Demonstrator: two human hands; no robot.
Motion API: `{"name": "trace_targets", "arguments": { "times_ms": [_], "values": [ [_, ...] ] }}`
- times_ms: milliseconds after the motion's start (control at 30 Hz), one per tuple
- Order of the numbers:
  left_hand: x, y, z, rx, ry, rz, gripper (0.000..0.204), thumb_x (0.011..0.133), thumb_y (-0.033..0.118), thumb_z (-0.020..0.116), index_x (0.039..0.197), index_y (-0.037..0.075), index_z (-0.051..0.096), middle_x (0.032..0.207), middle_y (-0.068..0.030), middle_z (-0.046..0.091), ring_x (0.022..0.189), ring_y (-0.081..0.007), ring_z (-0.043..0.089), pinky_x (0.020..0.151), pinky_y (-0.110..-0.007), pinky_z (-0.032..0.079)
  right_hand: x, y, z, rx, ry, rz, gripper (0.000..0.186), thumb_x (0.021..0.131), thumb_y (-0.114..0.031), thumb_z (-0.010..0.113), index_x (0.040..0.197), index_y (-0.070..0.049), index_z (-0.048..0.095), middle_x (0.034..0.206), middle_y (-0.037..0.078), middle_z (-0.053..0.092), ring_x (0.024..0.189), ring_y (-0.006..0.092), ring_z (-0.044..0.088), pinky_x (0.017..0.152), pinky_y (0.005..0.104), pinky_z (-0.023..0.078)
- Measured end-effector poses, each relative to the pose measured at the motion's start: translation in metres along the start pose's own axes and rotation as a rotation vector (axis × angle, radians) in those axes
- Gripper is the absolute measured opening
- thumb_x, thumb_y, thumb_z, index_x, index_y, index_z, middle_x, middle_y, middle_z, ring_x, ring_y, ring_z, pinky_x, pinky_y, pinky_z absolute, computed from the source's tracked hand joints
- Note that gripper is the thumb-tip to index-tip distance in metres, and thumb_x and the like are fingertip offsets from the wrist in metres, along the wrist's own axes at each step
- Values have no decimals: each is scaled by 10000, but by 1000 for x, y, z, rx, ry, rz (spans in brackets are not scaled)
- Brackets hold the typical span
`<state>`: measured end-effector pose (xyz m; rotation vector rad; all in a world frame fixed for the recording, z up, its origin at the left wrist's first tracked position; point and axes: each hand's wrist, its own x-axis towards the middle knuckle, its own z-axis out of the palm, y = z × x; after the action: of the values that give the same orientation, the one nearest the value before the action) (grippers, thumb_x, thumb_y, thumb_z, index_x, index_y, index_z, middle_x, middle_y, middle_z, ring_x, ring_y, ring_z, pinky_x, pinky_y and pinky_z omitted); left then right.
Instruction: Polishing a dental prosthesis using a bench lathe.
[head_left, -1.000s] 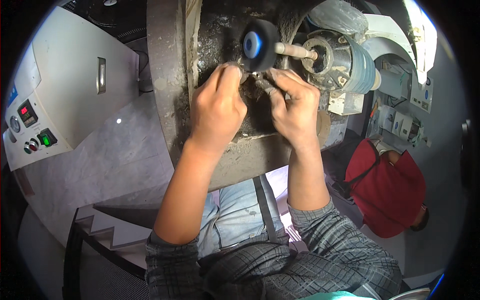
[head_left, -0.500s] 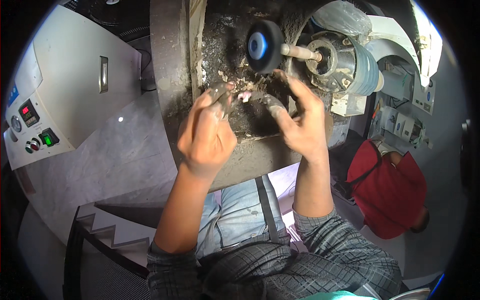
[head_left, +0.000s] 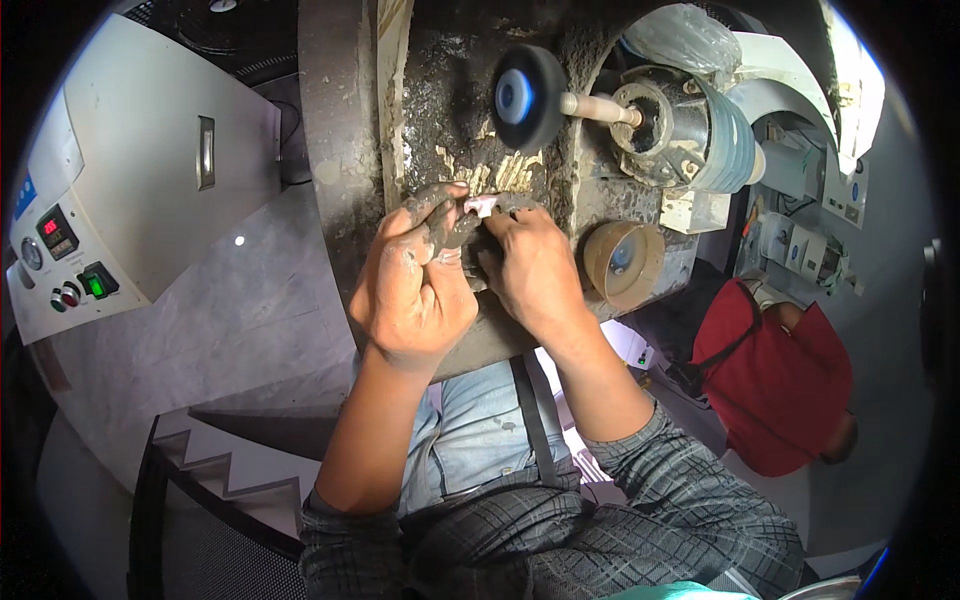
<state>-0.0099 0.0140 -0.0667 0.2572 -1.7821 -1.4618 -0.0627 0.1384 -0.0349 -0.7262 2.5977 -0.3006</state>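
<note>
Between the fingertips of both my hands is a small pink and white piece (head_left: 482,206) that looks like a partial denture. My left hand (head_left: 415,290) pinches it from the left, its fingers closed and smeared with grey paste. From the other side, my right hand (head_left: 540,265) has its fingers curled onto the piece, thumb mostly hidden below. Just beyond the hands, apart from them, a black polishing wheel (head_left: 541,98) with a blue and white hub sits on the spindle (head_left: 598,107) of a dirty motor (head_left: 690,130).
A tan bowl (head_left: 625,264) stands right of my right hand on the grimy bench (head_left: 335,150). Plastic sheeting (head_left: 685,40) lies behind the motor. At left stands a white machine (head_left: 160,130) with a control panel. A person in red (head_left: 775,380) is at the right.
My right hand has moved left and down, closing its fingers on the piece and uncovering the bowl. The piece has come slightly nearer to me; my left hand keeps its pinch.
</note>
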Motion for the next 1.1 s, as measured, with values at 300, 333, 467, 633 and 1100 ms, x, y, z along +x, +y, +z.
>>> {"name": "trace_targets", "arguments": {
  "times_ms": [300, 333, 467, 633, 1100],
  "values": [
    [2, -5, 1, 140, -45, -92, 242, 791, -130, 597, 1027, -96, 639, 980, -220, 688, 891, -350, 708, 782, -360, 576, -4, 39, -46, 612, 98, 149, 260, 779, 55, 681, 1038, 55, 697, 950, 134, 739, 874, 129, 668, 801, 285, 529],
    [3, -6, 1, 157, -68, -67, 264, 761, -146, 594, 1012, -88, 653, 981, -216, 686, 884, -354, 705, 777, -363, 573, -6, 35, -56, 668, 160, 40, 349, 791, 63, 662, 1140, 48, 665, 1042, 143, 720, 944, 168, 675, 847, 299, 532],
    [6, 2, 7, 144, -109, -137, 278, 718, -168, 583, 965, -71, 667, 969, -227, 676, 860, -362, 699, 759, -379, 565, -2, 29, -74, 1010, 365, -466, 563, 749, 23, 544, 1312, 31, 560, 1189, 237, 652, 1078, 290, 658, 982, 424, 501],
    [8, -1, 21, 12, -47, -339, 239, 723, -158, 549, 914, -54, 648, 879, -194, 663, 772, -346, 680, 692, -358, 542, 21, 14, -48, 323, 252, -325, 390, 730, -55, 641, 1092, 92, 633, 1036, 268, 666, 943, 380, 683, 854, 402, 538],
    [16, -18, 40, -43, 29, -494, 278, 713, -121, 515, 937, -38, 659, 886, -213, 684, 804, -387, 680, 715, -417, 533, 25, 5, -49, 335, 438, -200, 218, 741, 33, 625, 955, 38, 666, 857, 200, 654, 759, 366, 662, 687, 368, 525]
  ]
}}
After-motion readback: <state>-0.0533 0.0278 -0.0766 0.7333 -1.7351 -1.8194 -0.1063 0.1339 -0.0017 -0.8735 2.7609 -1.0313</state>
